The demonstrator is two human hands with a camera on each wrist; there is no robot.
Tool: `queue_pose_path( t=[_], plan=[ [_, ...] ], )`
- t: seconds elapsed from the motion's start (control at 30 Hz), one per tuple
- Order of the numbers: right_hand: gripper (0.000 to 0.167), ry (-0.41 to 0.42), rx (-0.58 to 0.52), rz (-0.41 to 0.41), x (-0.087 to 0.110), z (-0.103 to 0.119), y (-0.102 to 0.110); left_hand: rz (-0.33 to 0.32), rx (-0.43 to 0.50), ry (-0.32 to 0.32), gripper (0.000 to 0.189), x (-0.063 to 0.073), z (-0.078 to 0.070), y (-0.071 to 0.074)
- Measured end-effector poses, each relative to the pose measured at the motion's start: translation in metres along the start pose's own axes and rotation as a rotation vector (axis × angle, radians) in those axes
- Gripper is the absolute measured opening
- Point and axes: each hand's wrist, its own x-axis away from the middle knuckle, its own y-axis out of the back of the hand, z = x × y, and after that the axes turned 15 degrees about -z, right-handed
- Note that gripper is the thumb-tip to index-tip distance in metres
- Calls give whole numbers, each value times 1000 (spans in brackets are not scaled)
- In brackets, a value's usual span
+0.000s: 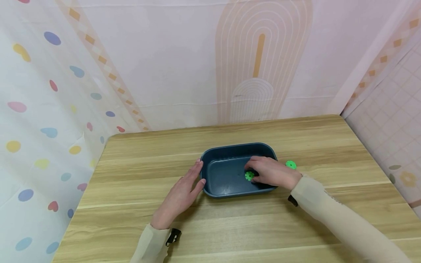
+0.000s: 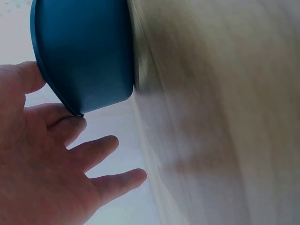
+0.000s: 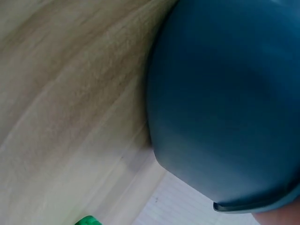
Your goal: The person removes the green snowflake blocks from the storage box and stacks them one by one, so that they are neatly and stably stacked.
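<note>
A dark blue oblong bin (image 1: 223,173) stands on the wooden table. My left hand (image 1: 182,190) rests against its left end, thumb and fingertips touching the rim; in the left wrist view the other fingers of that hand (image 2: 51,154) are spread in the air. My right hand (image 1: 271,171) reaches over the bin's right end, curled inside it, pinching a green notched disc (image 1: 249,176) low over the bin floor. Outside the bin to the right lies a second green disc (image 1: 291,164), partly seen in the right wrist view as a green edge (image 3: 88,221).
The wood-grain table (image 1: 148,160) spreads around the bin on all sides. Behind it hangs a pale patterned curtain (image 1: 184,65), with a dotted curtain (image 1: 36,109) at the left. Black straps sit at both sleeve cuffs.
</note>
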Motion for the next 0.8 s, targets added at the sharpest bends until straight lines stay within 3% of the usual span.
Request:
queue_pose_path(
  t=[0.8],
  plan=[
    [27, 39, -18, -8, -8, 2, -11, -2, 12, -10, 64, 0, 0, 1]
  ],
)
